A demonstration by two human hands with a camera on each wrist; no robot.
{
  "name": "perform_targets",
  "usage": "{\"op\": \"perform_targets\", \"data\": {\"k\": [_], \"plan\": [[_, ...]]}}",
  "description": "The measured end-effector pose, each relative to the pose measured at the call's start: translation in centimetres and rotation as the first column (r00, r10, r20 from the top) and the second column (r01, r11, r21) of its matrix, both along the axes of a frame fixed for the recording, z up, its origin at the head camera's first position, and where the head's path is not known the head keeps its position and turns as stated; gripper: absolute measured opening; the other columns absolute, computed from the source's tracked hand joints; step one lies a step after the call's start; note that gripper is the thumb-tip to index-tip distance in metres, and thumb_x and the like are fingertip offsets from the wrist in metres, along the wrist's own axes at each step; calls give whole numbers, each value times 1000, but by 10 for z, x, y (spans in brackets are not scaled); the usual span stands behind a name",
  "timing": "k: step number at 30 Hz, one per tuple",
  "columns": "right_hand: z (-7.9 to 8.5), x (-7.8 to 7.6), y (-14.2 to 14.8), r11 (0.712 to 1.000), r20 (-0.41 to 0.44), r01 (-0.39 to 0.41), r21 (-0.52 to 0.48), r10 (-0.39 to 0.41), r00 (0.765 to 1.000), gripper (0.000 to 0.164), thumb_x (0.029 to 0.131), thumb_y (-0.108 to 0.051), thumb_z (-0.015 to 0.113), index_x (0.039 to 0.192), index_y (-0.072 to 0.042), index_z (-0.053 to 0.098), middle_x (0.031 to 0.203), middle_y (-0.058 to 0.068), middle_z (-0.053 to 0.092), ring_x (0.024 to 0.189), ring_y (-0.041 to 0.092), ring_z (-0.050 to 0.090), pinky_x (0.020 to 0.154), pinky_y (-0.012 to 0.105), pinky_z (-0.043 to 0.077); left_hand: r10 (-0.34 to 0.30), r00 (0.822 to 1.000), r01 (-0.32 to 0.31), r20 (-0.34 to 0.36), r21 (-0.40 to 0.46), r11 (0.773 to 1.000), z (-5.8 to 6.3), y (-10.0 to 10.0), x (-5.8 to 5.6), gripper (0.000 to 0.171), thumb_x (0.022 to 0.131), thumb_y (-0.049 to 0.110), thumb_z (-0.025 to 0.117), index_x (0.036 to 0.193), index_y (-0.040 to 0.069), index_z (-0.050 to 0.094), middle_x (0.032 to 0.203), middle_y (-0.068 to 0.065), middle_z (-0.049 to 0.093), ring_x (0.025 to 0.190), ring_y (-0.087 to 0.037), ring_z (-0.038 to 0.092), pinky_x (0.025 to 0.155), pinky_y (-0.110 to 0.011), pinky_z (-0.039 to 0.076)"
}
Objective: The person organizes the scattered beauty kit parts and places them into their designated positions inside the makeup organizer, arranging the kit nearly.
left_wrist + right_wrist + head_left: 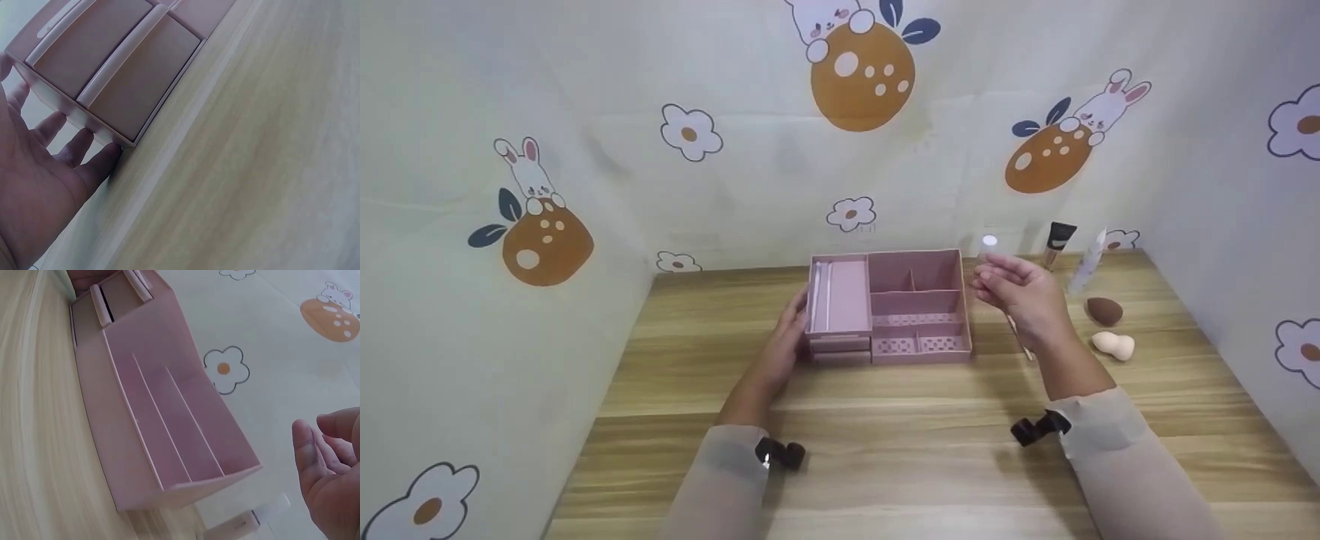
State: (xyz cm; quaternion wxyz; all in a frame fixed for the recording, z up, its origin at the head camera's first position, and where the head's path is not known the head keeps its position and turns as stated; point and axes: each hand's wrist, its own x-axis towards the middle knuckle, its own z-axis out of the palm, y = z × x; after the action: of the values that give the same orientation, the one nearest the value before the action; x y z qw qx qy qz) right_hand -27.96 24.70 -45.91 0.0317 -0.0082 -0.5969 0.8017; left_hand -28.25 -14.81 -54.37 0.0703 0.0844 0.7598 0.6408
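Observation:
A pink desk organizer (840, 292) stands on the wooden table, drawers at its left and open compartments at its right. My left hand (45, 163) rests its fingertips against the organizer's left side, beside the two drawers (140, 73). To the right of the organizer, my right hand (1027, 296) is raised with loosely bent fingers and nothing visible between them. Behind it stands a small bottle with a translucent cap (273, 509), apart from the fingers in the right wrist view. Below the right hand lies a thin stick (1020, 337), partly hidden.
At the right are a black-capped tube (1060, 236), a white pointed tube (1087, 261), a brown makeup sponge (1104, 310) and a cream makeup sponge (1114, 346). A patterned cloth (757, 180) borders the table (885, 465) at the back and sides.

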Motion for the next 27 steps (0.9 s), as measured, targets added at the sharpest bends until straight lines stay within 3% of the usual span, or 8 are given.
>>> {"op": "perform_targets", "data": {"k": [6,13,20,27], "plan": [[-6,3,20,997,4,47,60,-47,999,37,99,-2,75,133,2,63,99,-3,83,86,11,80,79,24,67,1,1000,-1,17,11,1000,0,1,0,52,111,59,39,162,58,28,179,12,23,170,-26,10,136,-64,5],[-13,5,39,994,26,76,74,-78,997,21,96,-9,80,115,-15,73,99,-3,83,85,10,79,77,24,67,2,1000,-3,24,29,1000,0,0,0,53,112,57,40,163,58,28,180,12,20,170,-26,9,136,-63,5],[-20,7,62,993,75,89,76,-95,993,23,97,-9,79,119,-14,71,100,-5,82,88,10,80,82,25,66,10,1000,-10,20,1,1000,0,-1,0,52,112,58,39,163,59,28,179,14,23,169,-26,11,135,-65,6],[-29,7,81,986,136,152,68,-160,978,27,96,-6,79,120,-16,74,102,-3,82,89,11,80,85,26,66,7,1000,-7,5,-4,1000,-1,-1,0,54,111,60,38,164,57,27,179,13,22,169,-27,10,135,-65,5]]}}
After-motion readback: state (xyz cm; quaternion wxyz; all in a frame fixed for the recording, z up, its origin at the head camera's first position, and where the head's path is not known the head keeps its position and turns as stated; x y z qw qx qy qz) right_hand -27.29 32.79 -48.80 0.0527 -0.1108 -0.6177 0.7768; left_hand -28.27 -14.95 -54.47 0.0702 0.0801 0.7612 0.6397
